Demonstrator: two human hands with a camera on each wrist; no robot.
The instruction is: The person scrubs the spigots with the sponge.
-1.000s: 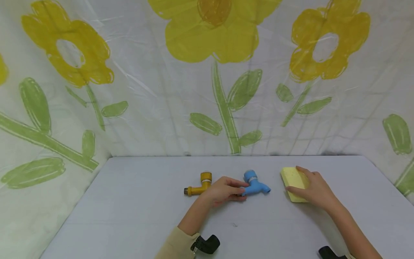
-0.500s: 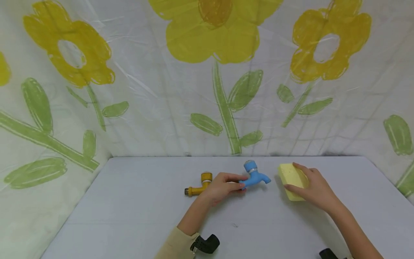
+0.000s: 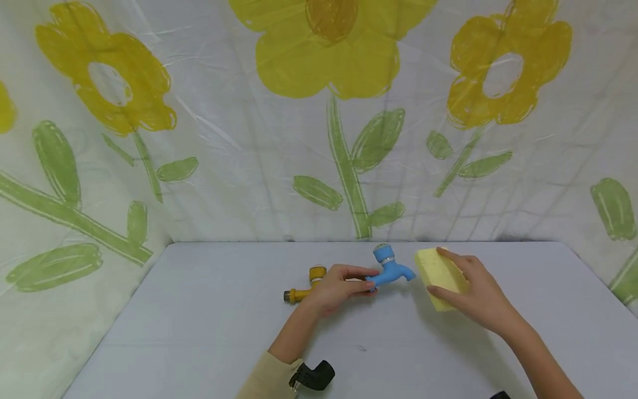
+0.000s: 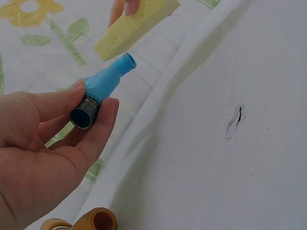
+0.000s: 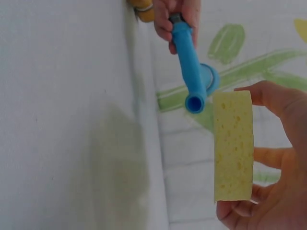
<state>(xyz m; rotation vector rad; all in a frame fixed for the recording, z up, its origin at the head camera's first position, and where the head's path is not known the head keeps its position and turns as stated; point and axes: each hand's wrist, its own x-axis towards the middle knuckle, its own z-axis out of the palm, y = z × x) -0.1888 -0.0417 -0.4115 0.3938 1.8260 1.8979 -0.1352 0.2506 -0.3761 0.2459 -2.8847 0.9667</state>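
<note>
My left hand (image 3: 341, 289) pinches the blue tap (image 3: 391, 272) by its threaded inlet end, lifted above the table. Its knob points up and its spout faces right in the head view. In the left wrist view, the dark threaded end of the tap (image 4: 103, 86) shows between thumb and fingers. My right hand (image 3: 478, 296) grips a yellow sponge (image 3: 441, 277) by its edges, also raised, just right of the spout. The right wrist view shows the sponge (image 5: 233, 146) side-on, its porous edge close to the tap's open spout (image 5: 194, 103).
A mustard-yellow tap (image 3: 299, 293) lies on the white table (image 3: 199, 321), partly hidden behind my left hand. A white sheet with painted flowers (image 3: 234, 183) hangs at the table's back edge. Black wrist mounts (image 3: 316, 376) sit on my arms.
The blue tap has risen off the table in my left hand. My right hand has lifted the sponge and brought it left, nearer the tap. The mustard-yellow tap stays put.
</note>
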